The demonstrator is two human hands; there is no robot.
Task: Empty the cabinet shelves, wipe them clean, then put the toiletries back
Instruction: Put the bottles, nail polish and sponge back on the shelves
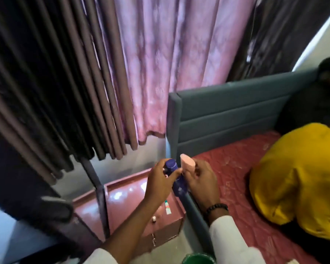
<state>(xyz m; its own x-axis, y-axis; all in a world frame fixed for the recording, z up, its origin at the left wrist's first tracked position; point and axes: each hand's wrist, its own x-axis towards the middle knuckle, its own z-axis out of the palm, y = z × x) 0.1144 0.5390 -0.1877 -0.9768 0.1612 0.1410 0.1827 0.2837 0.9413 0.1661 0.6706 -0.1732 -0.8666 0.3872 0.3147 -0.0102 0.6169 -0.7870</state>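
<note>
Bottle, dark blue, long axis tilted, gripped near its cap in my left hand, while my right hand pinches a pink tube, both above the red cabinet, left nearer.

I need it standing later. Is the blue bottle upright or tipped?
Tipped: the blue bottle leans, cap up-left, gripped by the left hand.

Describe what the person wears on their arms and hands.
Both forearms are mostly bare, with white sleeves pushed up. The right wrist carries a dark beaded bracelet. The left hand and right hand are bare, without gloves; no rings are visible.
</note>
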